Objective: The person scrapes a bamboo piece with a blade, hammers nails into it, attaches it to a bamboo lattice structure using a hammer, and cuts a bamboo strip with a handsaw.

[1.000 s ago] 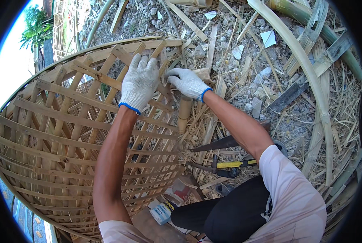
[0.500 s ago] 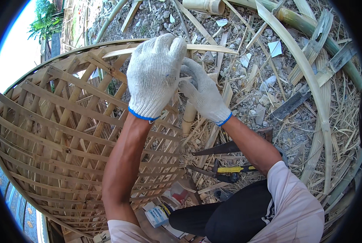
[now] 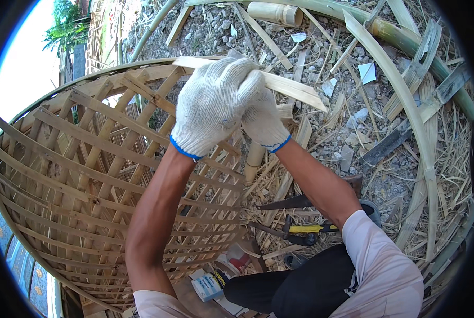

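Observation:
My left hand (image 3: 208, 108), in a pale knitted glove with a blue cuff, is closed around a flat, light bamboo strip (image 3: 295, 91). The strip slants down to the right, its two ends sticking out past the glove. Pressed against the left hand, just below the strip, is my gloved right hand (image 3: 264, 119). It looks closed, but its fingers are mostly behind the left hand, and what they grip is hidden. Both hands are near the upper rim of a large woven bamboo basket (image 3: 110, 153) of open lattice, which fills the left side.
A yellow-and-black hammer (image 3: 306, 229) and a saw (image 3: 284, 203) lie on straw-littered ground below my right forearm. Bamboo poles and a long curved strip (image 3: 406, 100) lie to the right. A short bamboo piece (image 3: 276, 13) is at the top. A blue-white box (image 3: 209, 285) is by my leg.
The bamboo strip has tilted, its right end now lower and its broad face showing. My right hand has moved left, tucking in behind my left hand. The view has shifted slightly.

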`<state>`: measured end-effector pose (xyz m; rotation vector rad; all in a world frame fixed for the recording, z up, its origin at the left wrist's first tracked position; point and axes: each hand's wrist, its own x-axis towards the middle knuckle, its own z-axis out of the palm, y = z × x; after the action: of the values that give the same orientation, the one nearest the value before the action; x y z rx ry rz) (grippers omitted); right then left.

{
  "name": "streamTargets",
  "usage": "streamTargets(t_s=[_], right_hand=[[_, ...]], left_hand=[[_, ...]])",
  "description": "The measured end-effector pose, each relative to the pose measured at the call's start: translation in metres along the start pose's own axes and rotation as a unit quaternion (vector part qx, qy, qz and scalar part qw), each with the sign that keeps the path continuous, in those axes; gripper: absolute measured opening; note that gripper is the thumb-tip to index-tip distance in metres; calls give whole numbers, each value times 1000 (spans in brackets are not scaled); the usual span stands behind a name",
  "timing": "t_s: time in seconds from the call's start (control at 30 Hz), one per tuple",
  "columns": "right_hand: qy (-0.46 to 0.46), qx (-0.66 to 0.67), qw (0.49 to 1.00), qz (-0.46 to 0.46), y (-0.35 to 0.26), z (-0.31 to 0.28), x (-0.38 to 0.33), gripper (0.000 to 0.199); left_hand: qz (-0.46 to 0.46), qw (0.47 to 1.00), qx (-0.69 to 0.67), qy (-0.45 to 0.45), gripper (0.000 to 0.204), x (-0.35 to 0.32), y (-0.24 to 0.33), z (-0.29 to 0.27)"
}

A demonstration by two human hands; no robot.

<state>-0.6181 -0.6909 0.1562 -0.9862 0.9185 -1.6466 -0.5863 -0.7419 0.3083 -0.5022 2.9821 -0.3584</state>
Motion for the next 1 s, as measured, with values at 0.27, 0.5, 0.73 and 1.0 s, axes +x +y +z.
streamTargets(t_s=[0.27, 0.5, 0.73, 1.0], right_hand=[[109, 8, 994, -2, -30, -14, 8, 51], [0, -238, 971, 22, 27, 19, -6, 52], [-66, -239, 969, 7, 43, 36, -4, 52], [-47, -184, 981, 38, 39, 46, 5, 45]], left_hand=[[-316, 919, -176, 154, 20, 1, 27, 5], [-399, 914, -33, -62, 22, -65, -1, 31], [-105, 949, 137, -265, 22, -54, -3, 20], [-27, 952, 159, -261, 23, -62, -50, 22]])
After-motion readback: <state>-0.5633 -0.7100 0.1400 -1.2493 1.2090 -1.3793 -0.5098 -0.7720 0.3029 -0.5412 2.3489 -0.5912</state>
